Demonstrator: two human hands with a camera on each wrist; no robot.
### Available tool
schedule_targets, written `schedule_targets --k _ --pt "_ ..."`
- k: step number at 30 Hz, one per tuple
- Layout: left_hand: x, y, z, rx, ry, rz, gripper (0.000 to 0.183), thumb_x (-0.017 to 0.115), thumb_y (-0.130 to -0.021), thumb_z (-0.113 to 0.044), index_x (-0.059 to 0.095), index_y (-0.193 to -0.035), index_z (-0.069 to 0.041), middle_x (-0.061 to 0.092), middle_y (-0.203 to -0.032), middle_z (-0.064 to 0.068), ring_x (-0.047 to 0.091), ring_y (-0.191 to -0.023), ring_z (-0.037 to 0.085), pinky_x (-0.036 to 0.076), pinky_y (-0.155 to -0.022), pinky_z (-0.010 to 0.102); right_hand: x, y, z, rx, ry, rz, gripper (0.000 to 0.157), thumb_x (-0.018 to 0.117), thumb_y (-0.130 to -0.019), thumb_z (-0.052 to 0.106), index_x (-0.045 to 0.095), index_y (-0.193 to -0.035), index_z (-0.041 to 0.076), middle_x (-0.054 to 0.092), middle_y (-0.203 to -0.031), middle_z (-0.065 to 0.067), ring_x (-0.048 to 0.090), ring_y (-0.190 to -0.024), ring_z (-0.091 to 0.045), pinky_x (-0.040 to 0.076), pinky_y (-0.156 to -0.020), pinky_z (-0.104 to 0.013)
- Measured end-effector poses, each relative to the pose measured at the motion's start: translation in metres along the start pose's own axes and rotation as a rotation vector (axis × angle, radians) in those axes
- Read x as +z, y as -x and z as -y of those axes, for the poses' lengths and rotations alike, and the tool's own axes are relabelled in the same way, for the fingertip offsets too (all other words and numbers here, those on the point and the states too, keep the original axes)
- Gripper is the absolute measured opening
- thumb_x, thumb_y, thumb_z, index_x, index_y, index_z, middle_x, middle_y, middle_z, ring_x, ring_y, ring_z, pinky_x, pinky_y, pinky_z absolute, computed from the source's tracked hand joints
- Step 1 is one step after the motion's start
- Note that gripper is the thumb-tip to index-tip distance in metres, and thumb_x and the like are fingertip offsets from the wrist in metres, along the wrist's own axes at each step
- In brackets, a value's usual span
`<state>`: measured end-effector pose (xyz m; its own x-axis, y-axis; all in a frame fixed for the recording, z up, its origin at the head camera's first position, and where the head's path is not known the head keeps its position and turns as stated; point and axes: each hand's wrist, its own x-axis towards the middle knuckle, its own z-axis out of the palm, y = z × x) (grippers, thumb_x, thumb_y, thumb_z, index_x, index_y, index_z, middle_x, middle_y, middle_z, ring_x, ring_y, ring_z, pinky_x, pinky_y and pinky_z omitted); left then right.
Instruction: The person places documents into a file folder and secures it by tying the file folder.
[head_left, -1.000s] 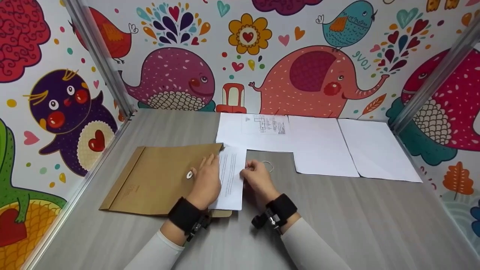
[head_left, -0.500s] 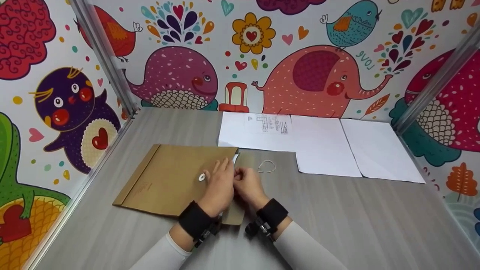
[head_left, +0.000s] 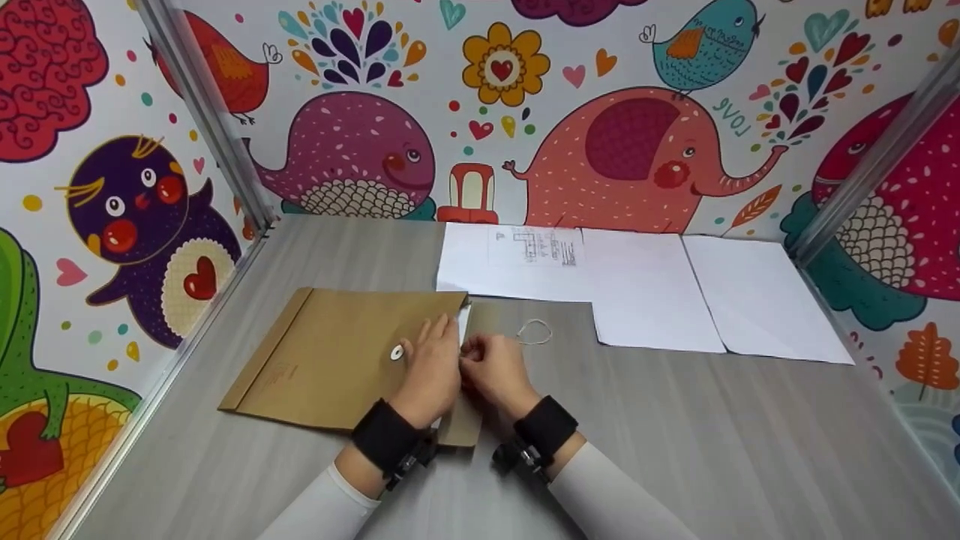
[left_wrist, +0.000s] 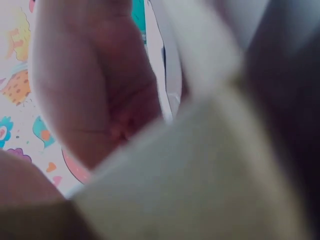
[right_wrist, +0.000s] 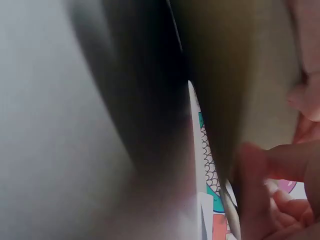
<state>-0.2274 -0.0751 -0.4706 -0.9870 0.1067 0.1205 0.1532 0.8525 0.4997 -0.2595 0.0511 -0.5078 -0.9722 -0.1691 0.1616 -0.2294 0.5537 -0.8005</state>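
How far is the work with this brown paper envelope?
Looks done: white paper seems mostly inside the brown paper envelope; only a thin strip shows.
In hand: the left hand rests on the envelope; the right hand appears to pinch the brown paper flap.
Probably left: folding over the open flap, perhaps winding the loose, thin white string around the round white button.

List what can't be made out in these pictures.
Head view: most of the white paper, hidden by kraft envelope and left hand.
Head view: reddish print and line drawing, lettering too small to read.
Head view: right sleeve, cut off by bottom edge.
Left wrist view: pale foreground shape, blurred.
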Motion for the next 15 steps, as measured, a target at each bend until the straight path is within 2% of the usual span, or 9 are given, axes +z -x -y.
schedule_targets --k 2,5,9,15 --pt "-0.001 0.001 -0.002 0.005 0.003 -0.012 0.051 0.046 -0.096 0.009 0.045 -0.147 0.001 0.041 -0.155 0.021 0.033 -0.146 0.045 0.021 -0.110 0.077 0.000 0.001 0.000 -0.028 0.080 -0.025 0.005 0.073 -0.077 0.010 0.071 -0.081 0.008 0.070 -0.069 0.000 0.056 -0.058 -0.004 0.048 -0.056 -0.021" --pt "-0.003 0.003 -0.004 0.012 0.000 -0.035 0.052 0.050 -0.093 0.009 0.046 -0.145 0.002 0.044 -0.154 0.021 0.036 -0.145 0.045 0.023 -0.109 0.077 0.001 0.002 0.000 -0.039 0.122 -0.044 0.005 0.074 -0.076 0.010 0.072 -0.080 0.010 0.069 -0.069 0.000 0.056 -0.061 -0.006 0.048 -0.059 -0.023" --pt "-0.002 0.005 -0.005 0.044 0.018 -0.047 0.051 0.050 -0.092 0.010 0.050 -0.142 0.002 0.046 -0.151 0.023 0.039 -0.143 0.046 0.026 -0.107 0.078 0.006 0.003 -0.001 -0.046 0.091 -0.038 0.006 0.071 -0.076 0.008 0.073 -0.082 0.009 0.070 -0.071 -0.001 0.057 -0.063 -0.007 0.049 -0.061 -0.023" --pt "-0.004 0.008 -0.008 0.079 0.060 -0.055 0.052 0.048 -0.090 0.011 0.052 -0.141 0.001 0.048 -0.150 0.023 0.040 -0.140 0.049 0.027 -0.105 0.079 0.011 0.003 -0.001 -0.064 0.037 -0.013 0.005 0.069 -0.077 0.007 0.072 -0.082 0.007 0.066 -0.071 -0.001 0.052 -0.062 -0.007 0.046 -0.059 -0.021"
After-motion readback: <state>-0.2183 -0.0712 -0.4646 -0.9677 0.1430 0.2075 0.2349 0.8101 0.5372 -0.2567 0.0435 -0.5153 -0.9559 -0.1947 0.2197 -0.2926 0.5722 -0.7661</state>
